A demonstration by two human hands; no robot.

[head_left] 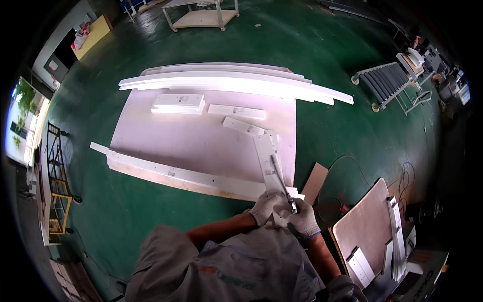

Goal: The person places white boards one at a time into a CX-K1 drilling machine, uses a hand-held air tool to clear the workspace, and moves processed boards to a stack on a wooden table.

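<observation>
Both hands wear white work gloves and meet just in front of my chest. My left hand (264, 206) grips the near end of a narrow white panel (265, 160) that points away from me over a large pale board (201, 138) on the floor. My right hand (305, 220) holds a thin metal rod-like tool (279, 176) that lies along the panel's right edge. What the tool's far end touches is too small to tell.
Long white strips (236, 80) lie along the board's far edge, and another long strip (181, 176) runs along its near edge. Short white pieces (178, 102) rest on the board. A brown board (365, 224) with white parts sits at right, beside a cable (347, 166). A roller rack (387, 83) stands further off.
</observation>
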